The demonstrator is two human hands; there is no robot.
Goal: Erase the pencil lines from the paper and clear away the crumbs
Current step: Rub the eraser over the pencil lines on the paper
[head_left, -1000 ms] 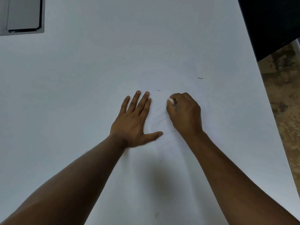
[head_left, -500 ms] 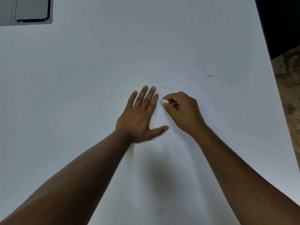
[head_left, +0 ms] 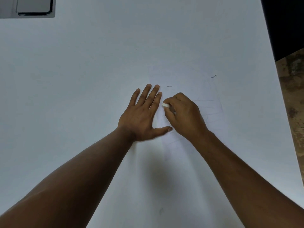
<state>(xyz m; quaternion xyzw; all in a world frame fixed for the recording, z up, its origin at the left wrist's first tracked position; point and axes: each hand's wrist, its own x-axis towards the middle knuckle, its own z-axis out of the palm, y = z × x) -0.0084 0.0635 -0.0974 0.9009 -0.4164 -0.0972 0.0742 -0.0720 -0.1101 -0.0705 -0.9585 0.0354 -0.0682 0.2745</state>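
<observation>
light: dim, even, cool grey-blue cast | shadows: soft dark patch on the table [head_left: 82,79] between the forearms, thin shade under the left hand [head_left: 141,116] | glare: none | focus: soft throughout, pencil lines [head_left: 209,109] barely legible | distortion: wide-angle, forearms splay towards lower corners

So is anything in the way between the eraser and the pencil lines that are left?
Nothing visible is. The right hand pinches the eraser right on the paper, and faint pencil lines lie just beyond that hand. The left hand lies flat beside the eraser, on the other side from those lines.
</observation>
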